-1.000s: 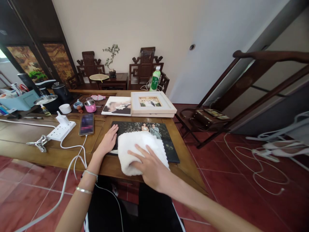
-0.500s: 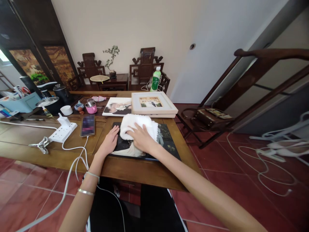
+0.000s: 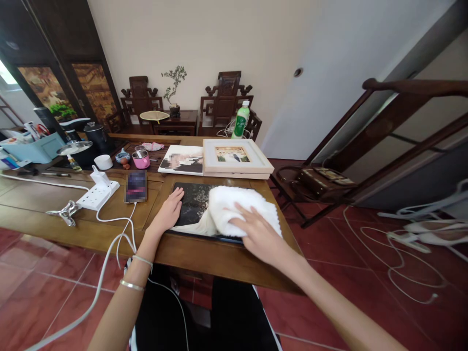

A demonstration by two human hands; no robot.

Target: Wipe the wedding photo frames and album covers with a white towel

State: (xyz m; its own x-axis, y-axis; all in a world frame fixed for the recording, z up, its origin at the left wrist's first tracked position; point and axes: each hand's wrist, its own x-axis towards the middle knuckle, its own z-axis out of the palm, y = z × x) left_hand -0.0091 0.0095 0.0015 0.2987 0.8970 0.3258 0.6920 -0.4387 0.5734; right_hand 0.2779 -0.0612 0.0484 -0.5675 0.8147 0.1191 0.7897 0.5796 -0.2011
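A dark photo panel (image 3: 193, 207) lies flat near the front edge of the wooden table (image 3: 109, 214). A white fluffy towel (image 3: 234, 207) covers its right half. My right hand (image 3: 258, 234) rests flat on the towel with fingers spread, pressing it down. My left hand (image 3: 168, 213) lies flat and open on the panel's left edge, holding it in place. Two bracelets ring my left wrist.
Behind the panel lie a cream framed photo (image 3: 234, 157) and an unframed print (image 3: 182, 159). A phone (image 3: 136, 185) on a cable and a white power strip (image 3: 97, 193) sit left. A pink cup (image 3: 141, 159), a green bottle (image 3: 240, 120) and carved chairs stand farther back.
My right hand has swept the towel from the panel's near side to its far side, then over to its right side. My left hand has stayed on the left edge.
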